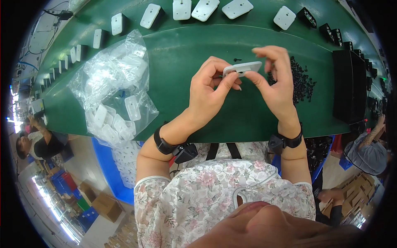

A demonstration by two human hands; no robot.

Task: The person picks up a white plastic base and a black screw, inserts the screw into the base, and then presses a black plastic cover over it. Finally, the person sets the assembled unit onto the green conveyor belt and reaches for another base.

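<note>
My left hand [211, 89] pinches a white plastic cover [251, 66] between thumb and fingers, tilted above the green table. A small dark spot, perhaps a hole or a part, shows on its near side. The thumb tip of my right hand [279, 82] is at the cover's right end, while its other fingers are raised and apart. Just beyond the cover lies a single black screw-like piece [237, 60]. A pile of small black pieces [303, 82] spreads to the right, partly hidden behind my right hand.
A clear plastic bag [120, 82] of white covers lies left on the green table [173, 45]. White-faced black units [205, 9] line the far side, with black housings [307, 17] farther right. A black box [350, 89] stands at right. Blue bins sit below the near edge; people work at both sides.
</note>
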